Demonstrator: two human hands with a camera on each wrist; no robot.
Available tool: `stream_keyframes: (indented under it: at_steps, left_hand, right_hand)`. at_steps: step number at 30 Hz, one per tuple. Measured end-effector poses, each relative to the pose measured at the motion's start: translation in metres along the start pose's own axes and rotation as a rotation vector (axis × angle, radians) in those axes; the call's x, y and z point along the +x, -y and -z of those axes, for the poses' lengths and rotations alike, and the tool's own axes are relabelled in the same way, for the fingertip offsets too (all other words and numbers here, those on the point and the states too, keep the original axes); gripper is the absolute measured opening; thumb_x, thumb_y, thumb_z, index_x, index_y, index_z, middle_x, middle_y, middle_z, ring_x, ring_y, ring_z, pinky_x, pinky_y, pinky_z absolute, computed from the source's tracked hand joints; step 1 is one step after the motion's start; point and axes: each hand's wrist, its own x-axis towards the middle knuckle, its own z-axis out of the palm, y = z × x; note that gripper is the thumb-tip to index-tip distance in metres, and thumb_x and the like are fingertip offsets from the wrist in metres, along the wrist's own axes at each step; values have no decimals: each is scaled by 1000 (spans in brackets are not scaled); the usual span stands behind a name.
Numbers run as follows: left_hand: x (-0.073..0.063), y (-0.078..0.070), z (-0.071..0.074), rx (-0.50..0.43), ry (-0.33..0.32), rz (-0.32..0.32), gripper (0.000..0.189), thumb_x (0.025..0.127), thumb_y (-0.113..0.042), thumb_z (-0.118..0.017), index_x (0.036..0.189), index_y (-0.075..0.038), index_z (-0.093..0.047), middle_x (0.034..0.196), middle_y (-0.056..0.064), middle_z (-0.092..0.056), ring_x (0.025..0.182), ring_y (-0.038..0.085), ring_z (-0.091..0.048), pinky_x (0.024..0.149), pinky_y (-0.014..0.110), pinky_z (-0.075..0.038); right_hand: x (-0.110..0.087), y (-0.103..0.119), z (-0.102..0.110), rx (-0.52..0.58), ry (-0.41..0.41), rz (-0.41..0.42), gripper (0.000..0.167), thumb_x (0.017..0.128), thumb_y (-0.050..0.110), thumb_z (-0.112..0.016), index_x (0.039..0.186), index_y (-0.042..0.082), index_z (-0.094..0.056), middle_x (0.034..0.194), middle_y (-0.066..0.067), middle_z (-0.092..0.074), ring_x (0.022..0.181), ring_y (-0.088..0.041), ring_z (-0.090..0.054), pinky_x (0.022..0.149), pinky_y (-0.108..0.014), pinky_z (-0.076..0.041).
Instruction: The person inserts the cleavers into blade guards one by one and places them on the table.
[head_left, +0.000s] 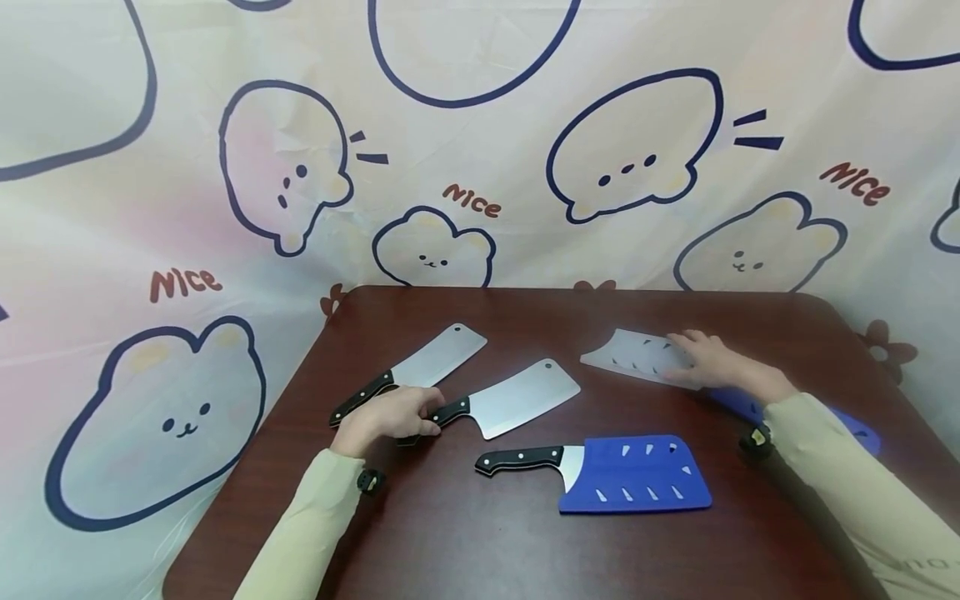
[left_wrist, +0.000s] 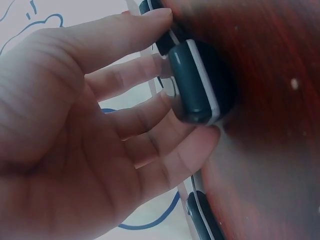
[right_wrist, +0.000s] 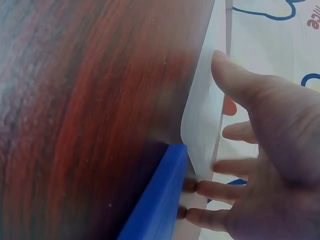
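Note:
In the head view my left hand (head_left: 393,412) straddles the black handle of the middle cleaver (head_left: 525,398). The left wrist view shows the thumb on one side of that handle (left_wrist: 192,85) and loosely bent fingers on the other, the palm apart from it. My right hand (head_left: 712,360) lies over the right end of a translucent white blade sheath (head_left: 630,354), fingers spread. From the right wrist, its thumb is seen at the white sheath's edge (right_wrist: 200,105); a blue blade sheath (right_wrist: 157,200) is close by. That blue sheath (head_left: 855,429) is partly hidden under the forearm.
Another bare cleaver (head_left: 442,354) lies behind the left hand, its black handle towards the left edge. Nearer the front, a cleaver with a black handle (head_left: 521,458) has its blade inside a blue sheath (head_left: 637,475). A printed cloth (head_left: 525,208) hangs behind the brown table (head_left: 450,533).

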Motion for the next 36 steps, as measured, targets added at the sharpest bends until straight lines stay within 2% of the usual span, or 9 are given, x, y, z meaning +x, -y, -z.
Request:
stream_keyframes:
  at_steps: [5, 12, 17, 20, 25, 28, 32, 36]
  left_hand:
    - [1, 2, -1, 5, 8, 9, 34, 89, -22, -73, 121, -17, -62, 93, 0, -60, 82, 16, -56, 72, 35, -50]
    - [3, 4, -3, -3, 15, 11, 27, 89, -21, -72, 114, -18, -61, 88, 0, -58, 78, 17, -55, 68, 33, -48]
    - [4, 5, -7, -42, 54, 14, 16, 89, -15, -69, 101, -18, -58, 81, 1, -57, 70, 16, -54, 60, 31, -44]
    - [5, 5, -9, -60, 58, 5, 15, 87, -12, -68, 97, -16, -57, 78, 2, -56, 65, 16, -52, 57, 31, -43]
    - [7, 1, -5, -81, 27, -13, 18, 85, -12, -70, 97, -14, -56, 78, 3, -57, 66, 17, -53, 57, 31, -43]
    - [10, -1, 0, -107, 3, -43, 21, 86, -11, -68, 100, -13, -53, 79, 3, -56, 68, 17, -54, 60, 31, -43]
    - [16, -6, 9, -169, -18, -114, 20, 87, -6, -64, 100, -13, -49, 76, 3, -55, 66, 17, -53, 61, 31, -42]
    - [20, -9, 20, -218, -60, -165, 18, 86, -6, -62, 98, -13, -50, 74, 3, -53, 67, 17, -51, 61, 32, -42]
  right_hand:
    - [5, 2, 0, 8, -20, 28, 86, 85, 52, -71, 147, 3, -38, 140, -31, -45, 124, -50, -42, 96, -70, -39]
    - [7, 13, 4, 29, -68, -17, 95, 75, 43, -82, 146, 1, -34, 123, -34, -37, 111, -46, -32, 82, -58, -41]
    - [4, 18, 3, 54, -87, -30, 95, 74, 39, -85, 146, 1, -35, 122, -29, -36, 108, -42, -37, 78, -51, -48]
    - [2, 19, 0, 56, -115, -1, 90, 75, 34, -85, 145, 3, -37, 122, -28, -39, 105, -40, -42, 77, -48, -51]
    - [0, 21, -4, 69, -156, 73, 84, 78, 23, -83, 147, 10, -36, 124, -27, -41, 105, -38, -48, 77, -46, -55]
    - [-3, 20, -6, 79, -173, 100, 83, 79, 18, -82, 148, 13, -36, 127, -27, -41, 106, -37, -49, 77, -46, -56]
    - [-6, 19, -4, 96, -241, 136, 74, 83, 9, -77, 146, 14, -40, 120, -22, -47, 101, -33, -52, 74, -43, -56]
    - [-10, 23, 3, 146, -332, 183, 61, 88, 5, -70, 144, 13, -44, 123, -21, -55, 103, -37, -59, 77, -51, -57]
